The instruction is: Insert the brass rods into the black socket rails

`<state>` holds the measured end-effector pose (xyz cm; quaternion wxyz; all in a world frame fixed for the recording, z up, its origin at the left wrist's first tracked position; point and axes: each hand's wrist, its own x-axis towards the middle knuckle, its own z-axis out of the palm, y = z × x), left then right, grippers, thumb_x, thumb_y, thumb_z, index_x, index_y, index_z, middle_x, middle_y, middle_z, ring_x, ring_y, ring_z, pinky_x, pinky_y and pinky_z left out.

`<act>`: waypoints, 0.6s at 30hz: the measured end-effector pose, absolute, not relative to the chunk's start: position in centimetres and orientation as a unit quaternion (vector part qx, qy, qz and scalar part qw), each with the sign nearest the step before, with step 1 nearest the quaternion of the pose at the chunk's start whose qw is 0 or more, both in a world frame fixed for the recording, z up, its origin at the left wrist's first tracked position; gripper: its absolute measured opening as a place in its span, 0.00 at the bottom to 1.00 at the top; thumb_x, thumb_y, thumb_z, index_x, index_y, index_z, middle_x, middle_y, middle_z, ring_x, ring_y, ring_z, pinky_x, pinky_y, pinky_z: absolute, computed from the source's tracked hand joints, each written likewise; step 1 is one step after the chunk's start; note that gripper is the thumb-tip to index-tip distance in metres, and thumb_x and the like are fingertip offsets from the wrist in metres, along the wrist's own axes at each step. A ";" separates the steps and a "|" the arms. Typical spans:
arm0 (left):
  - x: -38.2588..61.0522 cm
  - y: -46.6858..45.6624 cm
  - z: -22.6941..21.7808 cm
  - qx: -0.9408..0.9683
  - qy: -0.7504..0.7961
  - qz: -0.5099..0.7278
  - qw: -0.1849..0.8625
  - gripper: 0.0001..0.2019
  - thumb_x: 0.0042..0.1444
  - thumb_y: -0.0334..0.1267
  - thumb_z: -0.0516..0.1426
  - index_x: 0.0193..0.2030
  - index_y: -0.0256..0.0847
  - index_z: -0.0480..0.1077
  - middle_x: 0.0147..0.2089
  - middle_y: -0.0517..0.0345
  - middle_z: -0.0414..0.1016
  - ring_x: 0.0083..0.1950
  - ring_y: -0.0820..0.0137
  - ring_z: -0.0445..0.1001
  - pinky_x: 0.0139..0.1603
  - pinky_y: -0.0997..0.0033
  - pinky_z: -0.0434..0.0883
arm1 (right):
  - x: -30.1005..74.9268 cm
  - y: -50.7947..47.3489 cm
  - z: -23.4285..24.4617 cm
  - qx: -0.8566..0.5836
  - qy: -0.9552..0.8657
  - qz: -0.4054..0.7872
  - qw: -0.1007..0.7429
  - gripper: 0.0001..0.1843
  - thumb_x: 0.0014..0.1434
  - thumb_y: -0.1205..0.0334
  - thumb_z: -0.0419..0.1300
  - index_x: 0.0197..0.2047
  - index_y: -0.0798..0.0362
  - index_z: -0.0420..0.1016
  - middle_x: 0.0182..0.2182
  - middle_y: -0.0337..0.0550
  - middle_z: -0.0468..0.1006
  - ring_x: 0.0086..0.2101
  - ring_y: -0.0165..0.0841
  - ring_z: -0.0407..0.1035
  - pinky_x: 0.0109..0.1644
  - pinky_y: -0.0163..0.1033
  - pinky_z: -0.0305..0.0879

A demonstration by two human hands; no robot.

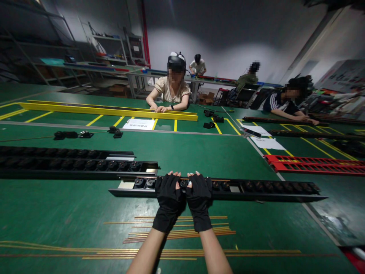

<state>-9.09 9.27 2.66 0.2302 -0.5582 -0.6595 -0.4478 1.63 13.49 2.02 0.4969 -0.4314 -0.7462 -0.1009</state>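
Observation:
A long black socket strip (pixel 273 188), a metal channel with a row of round black socket modules inside, lies across the green bench in front of me. My left hand (pixel 169 190), in a black fingerless glove, rests over its left middle part, fingers curled over the far edge. Close beside it, my right hand (pixel 199 190), gloved alike, is bent over the same strip, its thumb at a socket module (pixel 184 182) between both hands. A thin copper-coloured rod (pixel 221 180) runs along the strip's far side. What the palms cover is hidden.
Brass-coloured rods (pixel 205 233) lie loose on the near bench. More black socket strips (pixel 85 167) stand at left, red slotted rails (pixel 310 163) at right. A yellow channel (pixel 114 111) lies farther back, where a person (pixel 172 89) works. Other people sit beyond.

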 end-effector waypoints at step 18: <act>-9.0 9.3 2.7 -0.562 -0.663 -0.440 0.227 0.16 0.63 0.30 0.48 0.49 0.41 0.75 0.48 0.53 0.81 0.55 0.60 0.75 0.63 0.54 0.59 | 1.7 13.5 2.2 -0.429 -0.745 -0.108 0.499 0.17 0.65 0.66 0.49 0.45 0.51 0.79 0.42 0.43 0.84 0.51 0.36 0.74 0.66 0.46 0.51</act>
